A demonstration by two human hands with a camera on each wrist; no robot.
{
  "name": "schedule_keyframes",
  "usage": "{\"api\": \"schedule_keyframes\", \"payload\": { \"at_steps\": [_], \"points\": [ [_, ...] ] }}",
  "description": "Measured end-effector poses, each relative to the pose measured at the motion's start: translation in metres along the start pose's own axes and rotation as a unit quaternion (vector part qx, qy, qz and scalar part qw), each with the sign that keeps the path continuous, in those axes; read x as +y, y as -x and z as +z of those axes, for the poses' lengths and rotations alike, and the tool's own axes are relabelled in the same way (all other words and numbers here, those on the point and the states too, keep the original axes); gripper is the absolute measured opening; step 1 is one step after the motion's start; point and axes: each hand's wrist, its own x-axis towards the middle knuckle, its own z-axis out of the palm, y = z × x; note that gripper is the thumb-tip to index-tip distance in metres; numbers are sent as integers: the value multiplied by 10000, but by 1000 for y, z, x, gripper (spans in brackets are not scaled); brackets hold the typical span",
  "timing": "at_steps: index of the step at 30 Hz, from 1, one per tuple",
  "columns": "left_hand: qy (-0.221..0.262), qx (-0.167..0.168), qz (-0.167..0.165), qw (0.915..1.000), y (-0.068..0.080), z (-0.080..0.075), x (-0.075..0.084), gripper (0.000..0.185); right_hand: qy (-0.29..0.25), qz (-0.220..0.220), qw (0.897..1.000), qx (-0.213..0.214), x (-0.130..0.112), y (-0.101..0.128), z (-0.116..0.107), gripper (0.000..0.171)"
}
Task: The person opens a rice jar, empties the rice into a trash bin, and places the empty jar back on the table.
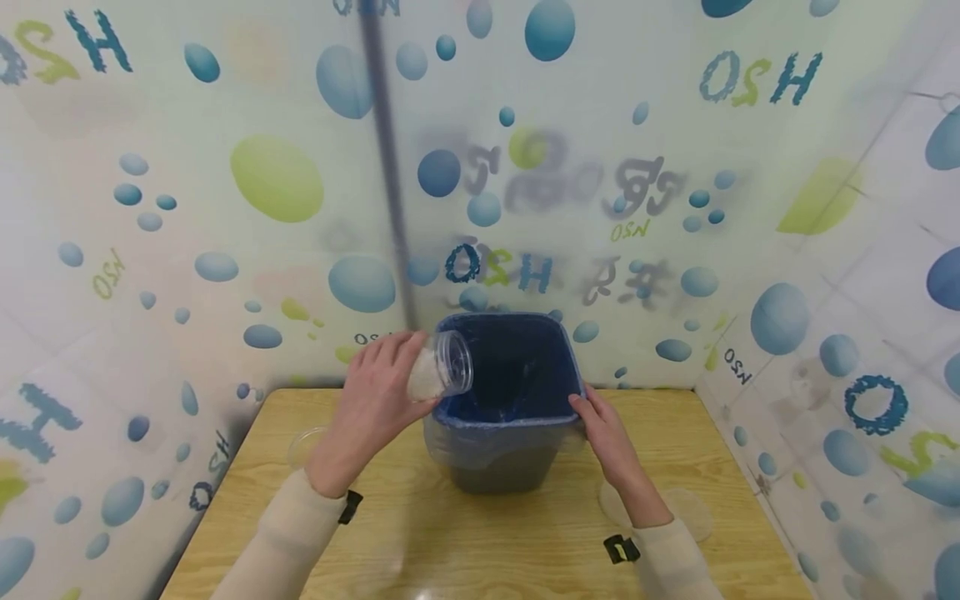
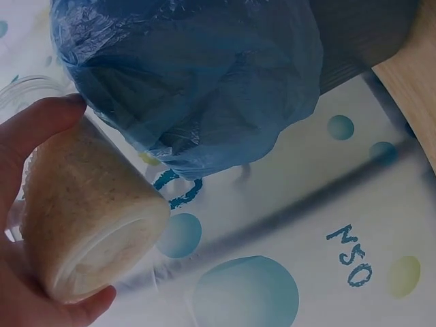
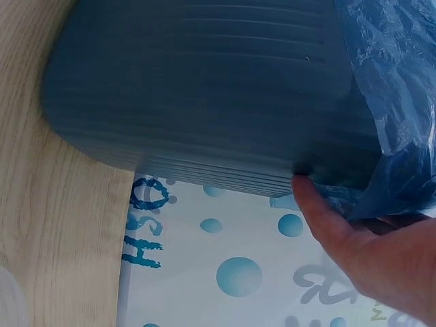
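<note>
My left hand (image 1: 378,392) grips a clear plastic jar (image 1: 427,375), tipped on its side with its open mouth facing the bin's left rim. Pale, fine-grained contents fill much of the jar (image 2: 88,197) in the left wrist view, down by its base. A dark trash bin (image 1: 502,477) stands upright on the table, lined with a blue plastic bag (image 1: 480,442) folded over the rim. My right hand (image 1: 606,435) holds the bin's right rim, thumb on top over the bag. In the right wrist view a fingertip (image 3: 303,187) presses the bin's outer wall.
The wooden table (image 1: 360,533) reaches back to walls (image 1: 285,358) covered in a patterned sheet. A clear round lid (image 1: 303,447) lies behind the left wrist. Two more translucent discs, one of them a pale disc (image 1: 687,514), lie near the right wrist.
</note>
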Motion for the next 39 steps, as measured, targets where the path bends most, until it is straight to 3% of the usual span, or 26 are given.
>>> {"api": "schedule_keyframes", "payload": {
  "at_steps": [20, 39],
  "points": [
    [-531, 183, 406, 9976, -8, 5, 2, 97, 48, -68, 10000, 11, 1, 2, 0, 59],
    [-739, 159, 531, 9957, -12, 3, 8, 99, -8, -177, 9998, -52, 2, 1, 0, 57]
  ]
}}
